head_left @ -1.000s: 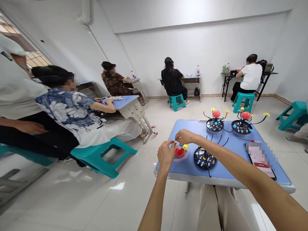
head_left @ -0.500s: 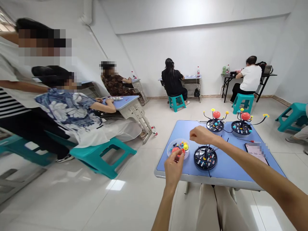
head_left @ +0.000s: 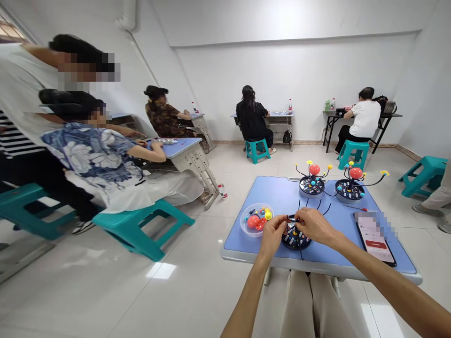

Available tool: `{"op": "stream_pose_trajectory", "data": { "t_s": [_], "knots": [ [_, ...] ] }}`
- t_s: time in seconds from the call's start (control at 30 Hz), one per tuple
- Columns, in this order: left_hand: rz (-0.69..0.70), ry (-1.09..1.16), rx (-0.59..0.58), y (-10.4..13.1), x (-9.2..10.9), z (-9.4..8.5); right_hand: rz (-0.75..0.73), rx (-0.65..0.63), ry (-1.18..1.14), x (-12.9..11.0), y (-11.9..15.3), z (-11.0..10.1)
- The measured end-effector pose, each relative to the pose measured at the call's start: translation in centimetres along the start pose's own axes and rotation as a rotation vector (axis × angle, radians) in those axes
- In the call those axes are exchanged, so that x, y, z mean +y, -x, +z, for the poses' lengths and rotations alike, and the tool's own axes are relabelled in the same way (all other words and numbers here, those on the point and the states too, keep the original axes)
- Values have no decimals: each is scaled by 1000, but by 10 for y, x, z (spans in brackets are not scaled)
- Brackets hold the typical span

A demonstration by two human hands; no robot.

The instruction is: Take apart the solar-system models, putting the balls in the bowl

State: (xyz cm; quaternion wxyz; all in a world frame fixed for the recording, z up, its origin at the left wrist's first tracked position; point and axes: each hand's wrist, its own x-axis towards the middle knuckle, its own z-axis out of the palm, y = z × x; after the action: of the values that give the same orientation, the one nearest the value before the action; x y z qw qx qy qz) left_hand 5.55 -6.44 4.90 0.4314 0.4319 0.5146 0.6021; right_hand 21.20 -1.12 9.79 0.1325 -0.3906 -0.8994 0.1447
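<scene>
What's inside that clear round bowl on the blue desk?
The clear bowl holds red pieces, a yellow ball and small colored bits. Anything beneath them is hidden.

A phone point(head_left: 375, 239) lies at the desk's right. Left of frame, a person point(head_left: 88, 150) sits on a stool point(head_left: 144, 227).
</scene>
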Motion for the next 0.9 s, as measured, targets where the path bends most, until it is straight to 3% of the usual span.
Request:
{"op": "stream_pose_trajectory", "data": {
  "t_s": [0.27, 0.47, 0.7, 0.9],
  "knots": [
    [-47, 26, -152, -6, -7, 7, -21, 41, 17, 1, 3, 5],
    [-73, 52, -178, -8, -7, 5, -24, 140, -69, 3, 3, 4],
    [60, 64, -17, -1, 20, -4, -56, 206, -150, -3, 1, -11],
    [213, 17, 72, 6, 46, -5, -152, 233, -201, -27, -1, -16]
  ]
}}
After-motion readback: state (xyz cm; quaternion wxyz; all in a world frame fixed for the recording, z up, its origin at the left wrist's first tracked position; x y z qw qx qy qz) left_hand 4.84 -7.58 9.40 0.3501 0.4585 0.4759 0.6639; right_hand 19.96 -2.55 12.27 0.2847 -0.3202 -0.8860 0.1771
